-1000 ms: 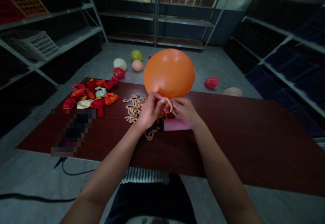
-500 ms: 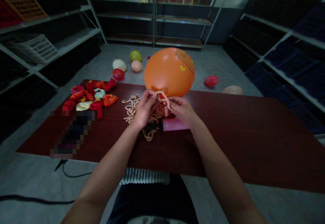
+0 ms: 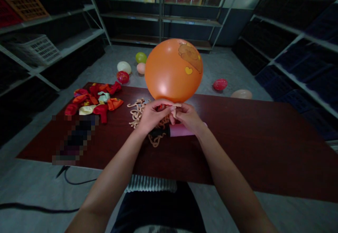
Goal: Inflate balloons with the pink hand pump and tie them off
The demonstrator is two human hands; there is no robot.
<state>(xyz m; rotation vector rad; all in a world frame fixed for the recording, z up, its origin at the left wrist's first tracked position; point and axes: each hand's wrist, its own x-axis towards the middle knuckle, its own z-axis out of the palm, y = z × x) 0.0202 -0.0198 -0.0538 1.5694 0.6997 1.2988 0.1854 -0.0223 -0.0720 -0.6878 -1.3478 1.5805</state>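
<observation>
A large inflated orange balloon (image 3: 169, 72) with a bear and heart print stands just beyond my hands, its neck end toward them. My left hand (image 3: 155, 116) is closed at that neck, which the fingers mostly hide. Close against it, my right hand (image 3: 188, 117) pinches a short beige cord (image 3: 176, 109) that pokes up between the fingertips. Below the hands lies a hand pump (image 3: 181, 130) with a pink barrel and black end. A tangled pile of beige cords (image 3: 136, 113) lies beside and partly under my left hand.
Limp balloons (image 3: 92, 100) in several colours are heaped on the left of the dark red table (image 3: 253, 138), with a blurred-out dark object (image 3: 79, 138) in front. Inflated balloons, including a red one (image 3: 220, 84), rest on the floor beyond. Shelves (image 3: 190, 23) line the room.
The orange balloon has risen slightly and turned, showing more of its bear print. My hands have drawn together, and the wide beige loop between them has shrunk to a short piece.
</observation>
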